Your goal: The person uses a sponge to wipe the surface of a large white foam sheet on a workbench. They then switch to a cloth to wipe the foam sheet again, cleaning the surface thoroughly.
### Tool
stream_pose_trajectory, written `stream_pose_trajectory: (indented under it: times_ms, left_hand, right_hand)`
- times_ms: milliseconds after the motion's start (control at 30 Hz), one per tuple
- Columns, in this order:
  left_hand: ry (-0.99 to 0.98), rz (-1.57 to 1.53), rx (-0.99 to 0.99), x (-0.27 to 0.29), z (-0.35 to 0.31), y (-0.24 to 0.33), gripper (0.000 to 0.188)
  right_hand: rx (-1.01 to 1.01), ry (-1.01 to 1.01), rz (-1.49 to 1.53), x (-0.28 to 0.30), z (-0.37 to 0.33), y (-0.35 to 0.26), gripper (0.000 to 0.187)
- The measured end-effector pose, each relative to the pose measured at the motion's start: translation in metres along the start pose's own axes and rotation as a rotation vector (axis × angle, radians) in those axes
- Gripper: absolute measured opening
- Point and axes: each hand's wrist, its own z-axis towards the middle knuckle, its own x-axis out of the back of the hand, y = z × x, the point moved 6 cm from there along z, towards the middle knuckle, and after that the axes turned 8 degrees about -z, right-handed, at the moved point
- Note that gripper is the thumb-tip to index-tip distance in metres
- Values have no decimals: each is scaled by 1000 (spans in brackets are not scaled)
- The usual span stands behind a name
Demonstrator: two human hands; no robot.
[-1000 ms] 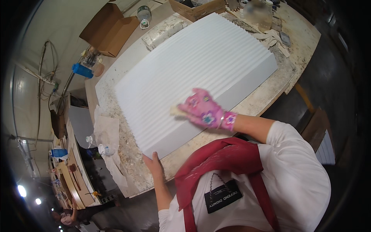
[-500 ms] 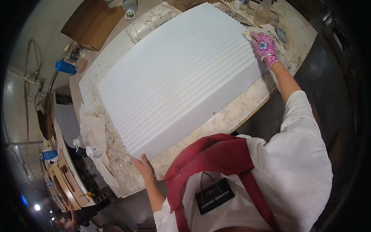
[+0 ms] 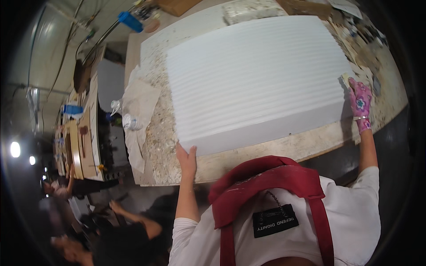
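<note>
A large white panel with a ribbed top (image 3: 262, 66) lies on the stained worktable (image 3: 155, 166), its smooth front side facing me. My bare left hand (image 3: 187, 158) touches the panel's near left corner, thumb and fingers apart. Over at the panel's right end is my right hand (image 3: 361, 101), in a pink floral glove. Its fingers are closed on a small pale yellow pad (image 3: 345, 79), which touches the end of the ribs. Whether the pad is sponge or cloth I cannot tell.
Brown paper (image 3: 142, 99) and a white bottle (image 3: 130, 122) lie at the table's left. A plastic-wrapped block (image 3: 253, 12) sits behind the panel, a blue container (image 3: 130, 21) at the far left. Clutter lines the far right. Another person (image 3: 120, 239) is at lower left.
The view has swung, so the panel sits further right and more level. My right hand with the pad has come nearer along the panel's right end. My left hand stays at the corner.
</note>
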Motion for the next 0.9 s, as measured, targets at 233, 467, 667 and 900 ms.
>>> stream_pose_trajectory:
  times_ms: [233,467,667,900]
  left_hand:
    - [39,12,-37,1,-4,22,61]
    - [45,55,-80,-3,1,25,64]
    - [13,47,-99,3,-2,36,65]
    - [10,167,-78,-3,-5,30,73]
  right_hand:
    - [389,172,375,55,64,-248,35]
    - [975,-74,686,127,52,-498,23]
    - [687,2,475,68,121,-461,14]
    - [883,-50,635,75,104,-516,27]
